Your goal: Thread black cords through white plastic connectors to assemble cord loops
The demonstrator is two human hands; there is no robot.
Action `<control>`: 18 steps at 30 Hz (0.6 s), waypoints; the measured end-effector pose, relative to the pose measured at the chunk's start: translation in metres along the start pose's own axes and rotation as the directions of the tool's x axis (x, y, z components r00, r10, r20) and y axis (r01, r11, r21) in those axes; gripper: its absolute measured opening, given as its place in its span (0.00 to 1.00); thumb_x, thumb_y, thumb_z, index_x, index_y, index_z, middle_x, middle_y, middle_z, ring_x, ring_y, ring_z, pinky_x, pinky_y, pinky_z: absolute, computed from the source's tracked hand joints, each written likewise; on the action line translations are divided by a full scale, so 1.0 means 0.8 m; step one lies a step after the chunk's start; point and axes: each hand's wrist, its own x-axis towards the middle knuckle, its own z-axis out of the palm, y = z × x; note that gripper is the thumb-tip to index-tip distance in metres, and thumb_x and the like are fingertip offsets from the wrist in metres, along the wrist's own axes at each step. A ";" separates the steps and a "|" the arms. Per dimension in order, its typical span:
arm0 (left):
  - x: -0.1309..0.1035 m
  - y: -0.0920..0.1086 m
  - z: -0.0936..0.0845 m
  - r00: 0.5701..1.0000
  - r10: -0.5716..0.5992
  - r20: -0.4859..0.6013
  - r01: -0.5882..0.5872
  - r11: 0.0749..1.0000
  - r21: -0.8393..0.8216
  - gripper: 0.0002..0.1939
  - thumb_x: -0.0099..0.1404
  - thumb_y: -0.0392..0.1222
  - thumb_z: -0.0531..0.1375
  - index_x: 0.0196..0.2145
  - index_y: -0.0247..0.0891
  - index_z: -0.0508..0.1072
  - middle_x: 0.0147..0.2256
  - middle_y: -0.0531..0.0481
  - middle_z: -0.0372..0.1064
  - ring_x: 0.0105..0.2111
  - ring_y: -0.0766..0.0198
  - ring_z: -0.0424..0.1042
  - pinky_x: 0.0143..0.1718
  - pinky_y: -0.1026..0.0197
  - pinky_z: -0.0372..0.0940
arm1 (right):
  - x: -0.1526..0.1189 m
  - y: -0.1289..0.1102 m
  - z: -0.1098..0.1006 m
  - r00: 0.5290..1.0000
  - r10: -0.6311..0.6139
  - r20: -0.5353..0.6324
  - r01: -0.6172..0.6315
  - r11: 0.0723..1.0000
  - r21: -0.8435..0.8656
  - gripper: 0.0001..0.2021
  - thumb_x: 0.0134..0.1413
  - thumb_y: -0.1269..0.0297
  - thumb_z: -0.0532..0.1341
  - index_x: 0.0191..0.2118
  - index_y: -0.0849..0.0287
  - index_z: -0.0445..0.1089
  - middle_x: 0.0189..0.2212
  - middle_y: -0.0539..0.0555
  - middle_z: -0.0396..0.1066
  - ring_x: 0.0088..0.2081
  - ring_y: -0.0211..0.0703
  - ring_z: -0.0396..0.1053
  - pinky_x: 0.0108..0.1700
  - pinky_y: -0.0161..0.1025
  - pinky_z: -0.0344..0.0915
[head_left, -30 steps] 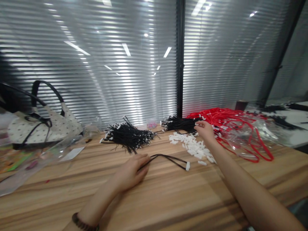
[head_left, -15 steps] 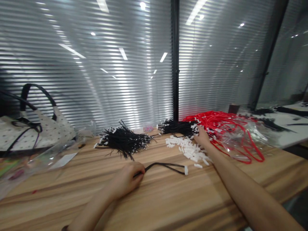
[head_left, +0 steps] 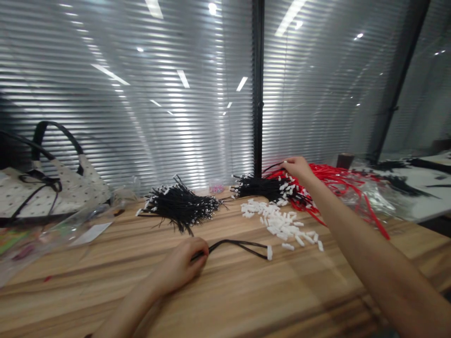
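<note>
My left hand rests on the table, its fingers closed round a black cord. The cord runs out to the right as a loop, with a white plastic end piece across its tip. Farther back, my right hand is raised over the right-hand bundle of black cords, pinching the white-tipped end of one black cord. Below that bundle lies a scattered pile of small white plastic pieces. Another bundle of black cords lies left of centre.
Red cords and clear plastic bags are heaped at the right. A dotted bag with dark handles stands at the left, near plastic packaging. The wooden table ends at a window with blinds.
My right hand has risen from beside the right-hand black bundle, pulling one cord end up. Several white pieces now show where the forearm was. My left hand keeps its hold.
</note>
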 end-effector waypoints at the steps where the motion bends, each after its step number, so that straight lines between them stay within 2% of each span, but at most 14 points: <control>1: 0.000 0.001 -0.001 1.000 0.003 0.000 -0.003 1.000 0.000 0.08 0.64 0.35 0.54 0.33 0.39 0.74 0.36 0.44 0.75 0.39 0.54 0.73 0.43 0.55 0.66 | 0.002 -0.019 0.001 1.000 0.011 -0.009 -0.010 0.996 0.093 0.08 0.46 0.75 0.59 0.20 0.61 0.68 0.13 0.47 0.63 0.22 0.36 0.66 0.29 0.32 0.64; 3: -0.001 0.002 0.000 1.000 0.007 -0.007 -0.007 1.000 -0.001 0.08 0.64 0.35 0.54 0.33 0.39 0.74 0.36 0.44 0.75 0.39 0.53 0.73 0.43 0.54 0.66 | 0.003 -0.055 0.005 0.999 0.024 0.036 -0.033 0.962 0.270 0.09 0.50 0.78 0.57 0.22 0.61 0.66 0.17 0.47 0.67 0.21 0.32 0.67 0.29 0.30 0.66; 6: -0.001 0.000 0.005 1.000 -0.010 -0.029 0.009 0.999 -0.048 0.08 0.63 0.36 0.55 0.32 0.39 0.74 0.36 0.43 0.75 0.39 0.52 0.73 0.44 0.52 0.67 | -0.008 -0.100 0.013 0.981 0.005 0.191 -0.092 0.888 0.450 0.09 0.53 0.81 0.57 0.25 0.63 0.67 0.21 0.50 0.70 0.23 0.30 0.70 0.31 0.27 0.69; 8: 0.002 -0.002 0.011 0.990 -0.095 -0.103 0.077 0.982 -0.173 0.07 0.63 0.39 0.58 0.38 0.38 0.75 0.40 0.40 0.75 0.43 0.49 0.74 0.47 0.49 0.67 | -0.023 -0.118 0.019 0.950 -0.014 0.311 -0.151 0.852 0.501 0.09 0.55 0.80 0.57 0.27 0.65 0.70 0.23 0.52 0.73 0.24 0.30 0.70 0.30 0.27 0.70; 9: 0.005 -0.002 0.014 0.971 -0.176 -0.163 0.127 0.953 -0.274 0.12 0.61 0.41 0.61 0.42 0.37 0.74 0.44 0.38 0.75 0.46 0.48 0.74 0.49 0.46 0.67 | -0.032 -0.123 0.022 0.927 -0.024 0.373 -0.185 0.838 0.514 0.09 0.56 0.80 0.58 0.27 0.65 0.71 0.24 0.54 0.74 0.25 0.31 0.71 0.30 0.27 0.70; 10: 0.008 -0.001 0.016 0.933 -0.280 -0.228 0.172 0.900 -0.400 0.18 0.60 0.42 0.64 0.48 0.36 0.72 0.49 0.35 0.73 0.49 0.46 0.73 0.52 0.45 0.66 | -0.042 -0.125 0.026 0.899 -0.034 0.437 -0.224 0.822 0.524 0.09 0.57 0.79 0.58 0.28 0.66 0.72 0.25 0.54 0.75 0.25 0.32 0.71 0.29 0.27 0.71; 11: 0.011 0.000 0.016 0.878 -0.396 -0.268 0.204 0.818 -0.538 0.25 0.58 0.43 0.66 0.52 0.35 0.68 0.52 0.32 0.71 0.52 0.46 0.72 0.54 0.44 0.65 | -0.053 -0.124 0.030 0.864 -0.044 0.501 -0.269 0.802 0.533 0.09 0.58 0.79 0.58 0.28 0.66 0.73 0.26 0.55 0.76 0.25 0.32 0.72 0.29 0.28 0.72; 12: 0.014 0.003 0.014 0.811 -0.513 -0.282 0.214 0.709 -0.672 0.29 0.56 0.41 0.69 0.54 0.35 0.66 0.53 0.30 0.71 0.53 0.46 0.72 0.55 0.45 0.65 | -0.065 -0.119 0.033 0.808 -0.058 0.586 -0.346 0.758 0.553 0.10 0.59 0.77 0.58 0.29 0.65 0.74 0.27 0.55 0.77 0.26 0.32 0.72 0.30 0.28 0.72; 13: 0.017 0.005 0.011 0.760 -0.599 -0.253 0.189 0.576 -0.796 0.32 0.56 0.39 0.69 0.56 0.35 0.63 0.53 0.30 0.71 0.54 0.48 0.72 0.55 0.47 0.66 | -0.076 -0.112 0.037 0.761 -0.069 0.646 -0.417 0.711 0.567 0.10 0.61 0.76 0.58 0.30 0.65 0.74 0.28 0.54 0.77 0.26 0.32 0.73 0.30 0.27 0.73; 14: 0.019 0.008 0.006 0.728 -0.653 -0.208 0.136 0.435 -0.890 0.32 0.58 0.36 0.69 0.56 0.35 0.61 0.51 0.32 0.72 0.52 0.50 0.74 0.54 0.49 0.68 | -0.087 -0.103 0.039 0.739 -0.059 0.671 -0.468 0.671 0.574 0.10 0.61 0.76 0.58 0.30 0.64 0.74 0.28 0.54 0.78 0.26 0.32 0.73 0.30 0.27 0.72; 15: 0.019 0.010 -0.001 0.707 -0.681 -0.193 0.035 0.305 -0.952 0.30 0.59 0.32 0.67 0.56 0.35 0.61 0.47 0.34 0.75 0.50 0.52 0.76 0.52 0.51 0.70 | -0.097 -0.091 0.040 0.726 -0.038 0.687 -0.509 0.641 0.574 0.10 0.61 0.75 0.58 0.30 0.64 0.74 0.27 0.53 0.78 0.26 0.32 0.73 0.30 0.27 0.73; 16: 0.020 0.011 -0.008 0.709 -0.688 -0.157 -0.038 0.185 -0.982 0.27 0.59 0.27 0.65 0.55 0.34 0.63 0.43 0.36 0.77 0.46 0.53 0.78 0.50 0.52 0.72 | -0.107 -0.078 0.040 0.716 -0.011 0.698 -0.542 0.621 0.565 0.10 0.61 0.75 0.58 0.31 0.64 0.75 0.26 0.53 0.78 0.26 0.32 0.73 0.30 0.26 0.72; 18: 0.018 0.012 -0.023 0.760 -0.641 -0.105 -0.100 0.043 -0.994 0.19 0.60 0.22 0.61 0.49 0.32 0.69 0.37 0.39 0.79 0.39 0.56 0.81 0.42 0.58 0.75 | -0.123 -0.050 0.035 0.731 0.048 0.681 -0.565 0.603 0.564 0.09 0.60 0.76 0.59 0.31 0.64 0.75 0.26 0.54 0.78 0.26 0.32 0.74 0.31 0.26 0.72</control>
